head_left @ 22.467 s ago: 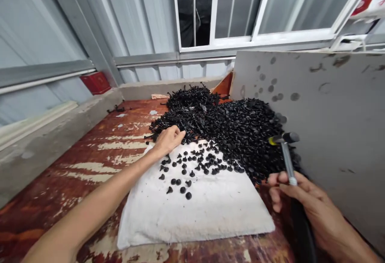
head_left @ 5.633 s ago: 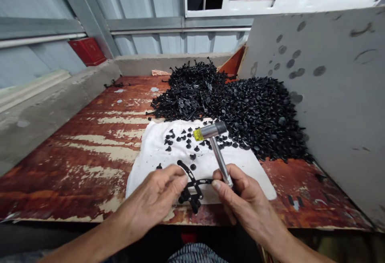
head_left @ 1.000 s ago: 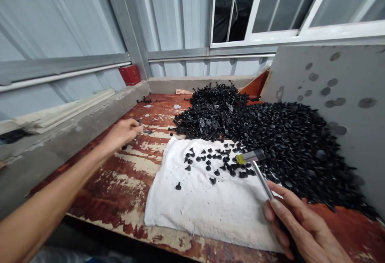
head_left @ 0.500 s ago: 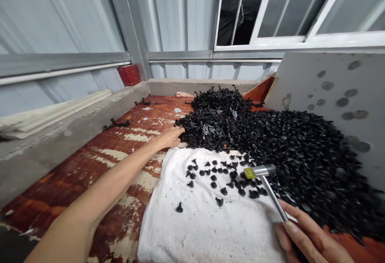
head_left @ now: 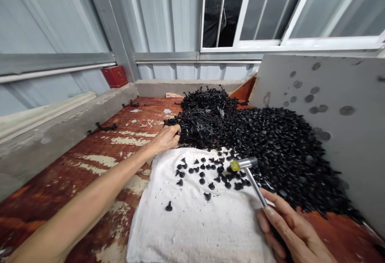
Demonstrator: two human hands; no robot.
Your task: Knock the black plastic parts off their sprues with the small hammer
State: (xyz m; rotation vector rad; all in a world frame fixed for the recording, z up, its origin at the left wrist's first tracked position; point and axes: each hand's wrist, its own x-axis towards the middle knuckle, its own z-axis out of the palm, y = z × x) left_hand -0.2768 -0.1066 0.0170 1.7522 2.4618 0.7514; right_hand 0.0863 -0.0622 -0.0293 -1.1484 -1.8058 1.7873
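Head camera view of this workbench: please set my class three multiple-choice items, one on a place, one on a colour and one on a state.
1. Where is the left hand?
A) at the edge of the black pile
B) on the grey board
C) on the window frame

2. On the hammer, what colour is the head's tip?
A) red
B) yellow
C) black

3. What is the right hand doing?
A) lying open on the towel
B) gripping the hammer's handle
C) pressing on the grey board

Answers:
1. A: the hand touches the pile's near side.
2. B: the tip shows yellow against the metal head.
3. B: the hand closes around the handle.
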